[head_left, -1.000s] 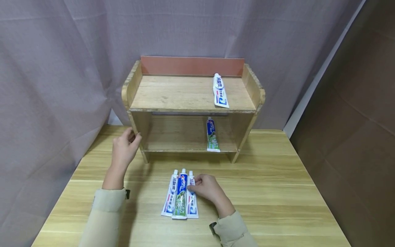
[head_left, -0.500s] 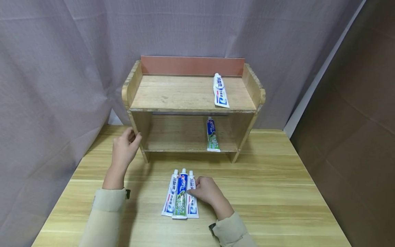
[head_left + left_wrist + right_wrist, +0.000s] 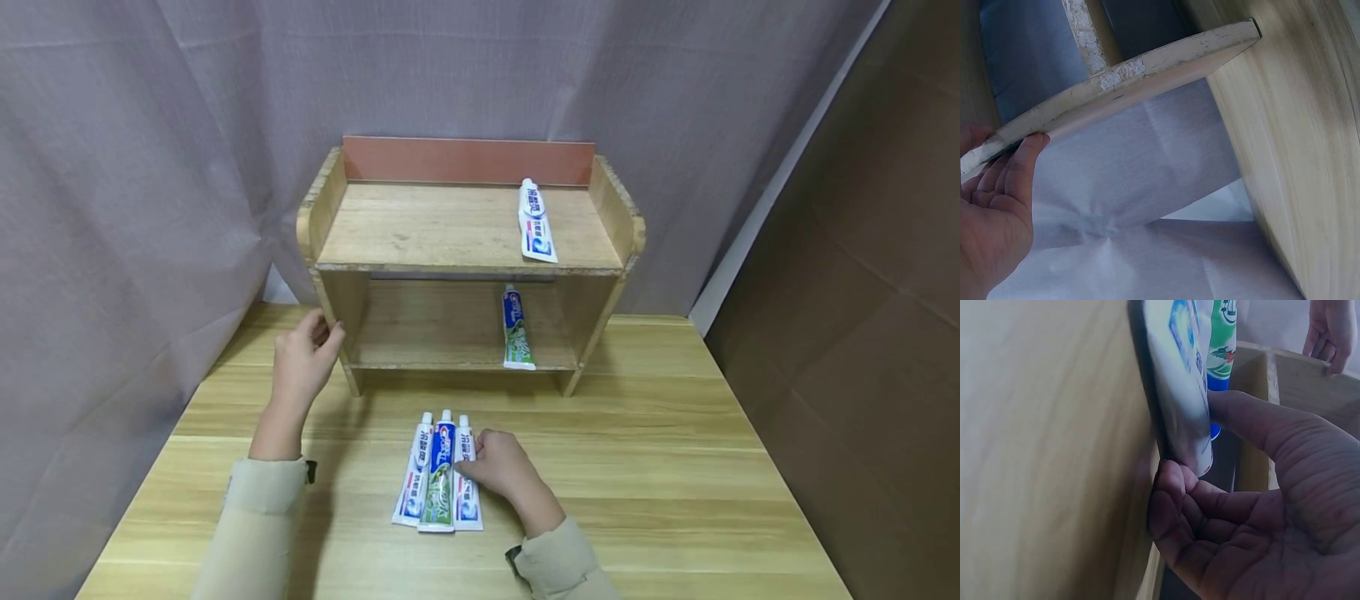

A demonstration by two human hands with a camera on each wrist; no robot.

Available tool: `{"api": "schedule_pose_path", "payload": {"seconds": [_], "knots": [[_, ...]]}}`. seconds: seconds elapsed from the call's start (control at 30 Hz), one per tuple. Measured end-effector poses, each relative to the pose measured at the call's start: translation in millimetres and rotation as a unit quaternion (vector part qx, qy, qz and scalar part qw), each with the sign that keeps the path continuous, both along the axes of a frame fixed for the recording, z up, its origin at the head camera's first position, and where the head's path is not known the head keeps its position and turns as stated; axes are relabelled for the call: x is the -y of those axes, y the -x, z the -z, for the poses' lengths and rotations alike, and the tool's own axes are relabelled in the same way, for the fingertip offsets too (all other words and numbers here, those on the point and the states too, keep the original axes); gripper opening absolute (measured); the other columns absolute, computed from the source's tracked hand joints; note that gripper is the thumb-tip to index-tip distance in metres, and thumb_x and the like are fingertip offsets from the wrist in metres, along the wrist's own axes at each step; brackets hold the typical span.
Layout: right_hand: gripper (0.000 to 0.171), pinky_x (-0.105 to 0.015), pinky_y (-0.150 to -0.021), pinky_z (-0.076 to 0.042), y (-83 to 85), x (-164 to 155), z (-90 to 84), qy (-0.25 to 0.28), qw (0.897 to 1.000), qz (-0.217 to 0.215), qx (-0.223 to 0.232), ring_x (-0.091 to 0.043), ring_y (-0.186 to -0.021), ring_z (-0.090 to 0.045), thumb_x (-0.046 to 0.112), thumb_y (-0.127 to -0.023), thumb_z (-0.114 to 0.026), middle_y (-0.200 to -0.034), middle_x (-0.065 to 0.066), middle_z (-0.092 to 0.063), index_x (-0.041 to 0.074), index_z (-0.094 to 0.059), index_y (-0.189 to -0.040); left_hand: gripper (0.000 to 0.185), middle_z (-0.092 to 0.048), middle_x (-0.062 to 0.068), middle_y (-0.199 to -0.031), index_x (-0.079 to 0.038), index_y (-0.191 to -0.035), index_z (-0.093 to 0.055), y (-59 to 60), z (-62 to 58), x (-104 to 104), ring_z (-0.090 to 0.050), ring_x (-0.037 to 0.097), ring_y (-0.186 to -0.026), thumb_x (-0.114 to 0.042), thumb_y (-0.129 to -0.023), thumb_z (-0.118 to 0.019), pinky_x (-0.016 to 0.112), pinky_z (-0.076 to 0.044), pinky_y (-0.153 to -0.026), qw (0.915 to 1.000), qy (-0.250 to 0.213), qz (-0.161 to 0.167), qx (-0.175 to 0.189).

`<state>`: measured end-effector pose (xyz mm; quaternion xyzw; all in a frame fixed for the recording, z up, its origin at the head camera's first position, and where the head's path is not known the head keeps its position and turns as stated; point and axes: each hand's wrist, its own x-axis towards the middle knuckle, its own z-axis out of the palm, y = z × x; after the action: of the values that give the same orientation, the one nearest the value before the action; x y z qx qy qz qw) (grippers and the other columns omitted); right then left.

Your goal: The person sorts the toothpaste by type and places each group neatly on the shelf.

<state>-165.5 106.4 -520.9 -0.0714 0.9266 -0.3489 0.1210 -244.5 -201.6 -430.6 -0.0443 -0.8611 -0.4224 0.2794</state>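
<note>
In the head view, my left hand [image 3: 300, 358] pinches the front edge of the left side panel of a small wooden shelf [image 3: 420, 229]. The left wrist view shows its thumb and fingers on either side of the panel [image 3: 1141, 72]. On the table my right hand [image 3: 506, 467] grips a white toothpaste tube [image 3: 468, 502], the rightmost of three. The right wrist view has its thumb and curled fingers at the two sides of this tube [image 3: 1182, 394]. Beside it lie a blue-green toothpaste tube [image 3: 438, 492] and another white one [image 3: 412, 487].
One white toothpaste tube [image 3: 536, 221] lies on the top shelf, right of the middle. Below it, a blue-green tube [image 3: 516, 327] rests on the lower shelf. A grey curtain [image 3: 450, 67] hangs behind, and a brown panel [image 3: 862, 275] borders the wooden table [image 3: 645, 467] at right.
My right hand has shifted slightly down along the rightmost white toothpaste tube. The left hand, the shelf and the tubes stay where they were.
</note>
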Motion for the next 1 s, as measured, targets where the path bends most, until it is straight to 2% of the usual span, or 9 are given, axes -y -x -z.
{"api": "schedule_pose_path", "payload": {"seconds": [0.27, 0.43, 0.73, 1.0], "knots": [[0.033, -0.022, -0.041, -0.037, 0.4, 3.4, 0.6, -0.016, 1.0, 0.004, -0.008, -0.011, -0.048, -0.045, 0.024, -0.077, -0.077, -0.056, 0.002, -0.05, 0.013, -0.051, -0.061, 0.026, -0.072, 0.021, -0.107, 0.0, -0.113, -0.07, 0.1, -0.3, -0.3, -0.072, 0.035, -0.099, -0.019, -0.097, -0.064, 0.044, -0.062, -0.082, 1.0, 0.001, 0.0, 0.0], [0.036, -0.022, -0.04, -0.035, -0.6, 3.7, -0.8, -0.01, 1.0, 0.014, 0.0, -0.01, -0.046, -0.045, 0.023, -0.078, -0.076, -0.054, 0.003, -0.048, 0.014, -0.048, -0.058, 0.025, -0.072, 0.021, -0.108, 0.0, -0.113, -0.07, -0.3, -0.4, 0.1, -0.072, 0.034, -0.099, -0.019, -0.097, -0.064, 0.043, -0.062, -0.082, 1.0, 0.003, 0.0, 0.001], [0.029, -0.024, -0.044, -0.046, -1.0, -1.8, -1.9, 0.024, 0.999, 0.024, 0.011, -0.011, -0.049, -0.052, 0.024, -0.082, -0.079, -0.058, 0.001, -0.056, 0.01, -0.059, -0.066, 0.025, -0.073, 0.019, -0.108, -0.002, -0.112, -0.07, -1.0, 0.5, 0.4, -0.073, 0.034, -0.099, -0.021, -0.097, -0.064, 0.045, -0.062, -0.082, 1.0, 0.006, -0.002, 0.003], [0.025, -0.025, -0.048, -0.048, 0.0, -5.5, -1.4, 0.05, 0.998, 0.023, 0.023, -0.012, -0.054, -0.054, 0.023, -0.083, -0.079, -0.064, -0.001, -0.059, 0.008, -0.061, -0.072, 0.025, -0.073, 0.018, -0.107, -0.002, -0.111, -0.07, -0.8, 0.4, 0.8, -0.073, 0.034, -0.098, -0.021, -0.097, -0.064, 0.045, -0.062, -0.081, 1.0, 0.008, -0.005, 0.001]]}}
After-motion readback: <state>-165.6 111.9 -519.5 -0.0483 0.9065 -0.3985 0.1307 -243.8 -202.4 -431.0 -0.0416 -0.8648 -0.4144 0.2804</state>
